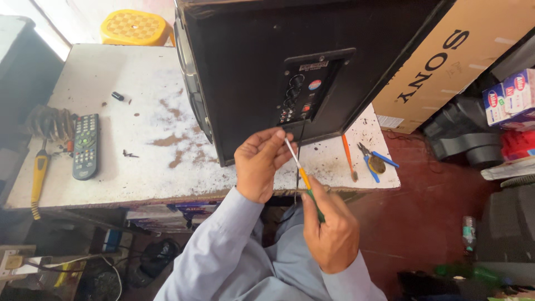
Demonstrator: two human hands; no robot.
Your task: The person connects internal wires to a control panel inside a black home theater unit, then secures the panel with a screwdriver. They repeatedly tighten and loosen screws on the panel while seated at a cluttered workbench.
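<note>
- A large black speaker cabinet (251, 61) stands on the white tabletop (139, 100), its rear control panel (305, 89) facing the near edge.
- The right hand (332, 231), below the near edge, has its fingers wrapped around a screwdriver (304, 178) with an orange and green handle, its shaft slanting up toward the cabinet's lower back.
- The left hand (259, 164) pinches the shaft's tip with thumb and fingertips.
- A remote control (86, 146) lies by the left edge.
- Blue-handled pliers (374, 160) lie at the near right corner.
</note>
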